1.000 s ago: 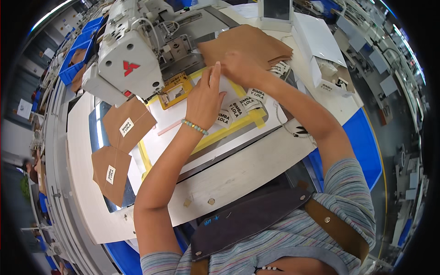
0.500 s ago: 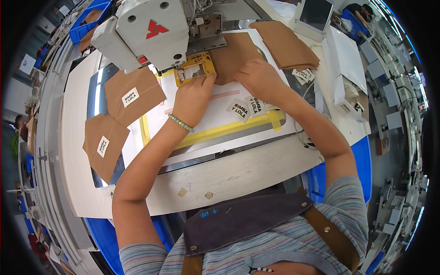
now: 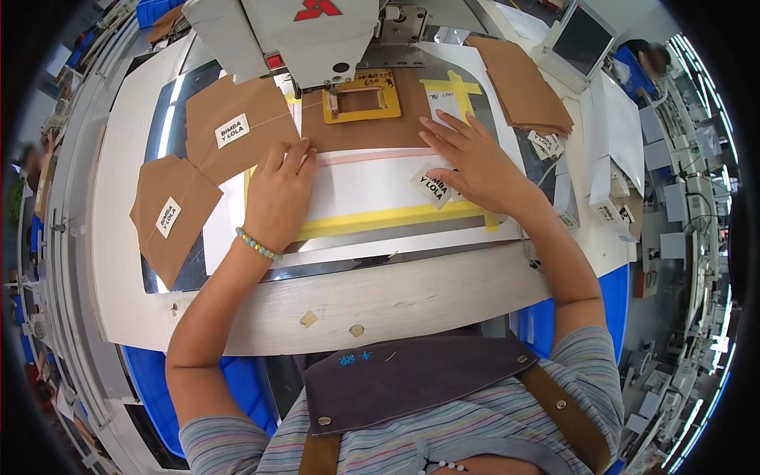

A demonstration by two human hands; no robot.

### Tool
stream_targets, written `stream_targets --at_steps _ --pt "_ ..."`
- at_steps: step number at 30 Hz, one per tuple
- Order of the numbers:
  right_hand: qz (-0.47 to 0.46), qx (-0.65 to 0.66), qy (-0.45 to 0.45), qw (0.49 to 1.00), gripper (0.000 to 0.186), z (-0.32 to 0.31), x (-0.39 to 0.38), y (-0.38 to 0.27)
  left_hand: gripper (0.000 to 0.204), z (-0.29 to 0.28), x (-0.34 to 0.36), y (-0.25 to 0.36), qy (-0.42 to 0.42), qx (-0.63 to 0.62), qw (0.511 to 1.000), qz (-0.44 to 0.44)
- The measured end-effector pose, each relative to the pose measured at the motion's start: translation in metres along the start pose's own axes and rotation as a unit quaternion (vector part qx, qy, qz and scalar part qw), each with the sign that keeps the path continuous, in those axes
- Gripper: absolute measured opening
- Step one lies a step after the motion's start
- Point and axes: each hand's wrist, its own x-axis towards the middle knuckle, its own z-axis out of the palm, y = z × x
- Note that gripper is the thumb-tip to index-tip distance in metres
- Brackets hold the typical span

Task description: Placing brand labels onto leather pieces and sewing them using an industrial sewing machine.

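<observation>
A brown sheet piece (image 3: 364, 141) lies flat on the white sewing template (image 3: 356, 184), beneath the yellow clamp frame (image 3: 362, 119) of the sewing machine (image 3: 297, 51). My left hand (image 3: 279, 194) is at the piece's lower left corner, fingers extended and fingertips touching or almost touching its edge. By its right edge, my right hand (image 3: 475, 162) rests with fingers spread, holding nothing. White printed labels (image 3: 430, 187) lie under and beside the right thumb, partly hidden by it.
Two brown pieces with white labels, one upper (image 3: 237, 119) and one lower (image 3: 176, 207), lie at left, trailing thread. A stack of brown pieces (image 3: 522, 87) sits at the back right, near a screen (image 3: 582, 39) and a white box (image 3: 613, 134). Blue bins (image 3: 609, 305) stand below the table.
The brown piece has moved left and now lies squarely beneath the yellow frame. My left hand has left the frame, moving left and down; my right hand's fingers have spread off the piece.
</observation>
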Motion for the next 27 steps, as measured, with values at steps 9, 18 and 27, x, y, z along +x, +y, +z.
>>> stream_targets --at_steps 9,18,27 --pt "0.011 0.041 0.003 0.999 0.066 0.012 0.002 -0.005 0.045 -0.007 -0.018 0.016 0.001 -0.087 0.995 -0.057" --pt "-0.01 0.026 0.003 1.0 0.066 -0.005 0.001 0.0 0.052 -0.009 -0.019 0.016 0.001 -0.099 0.992 -0.072" --pt "0.024 0.11 0.043 0.993 0.062 -0.012 -0.024 0.006 0.057 -0.009 -0.02 0.014 -0.009 -0.1 0.993 -0.059"
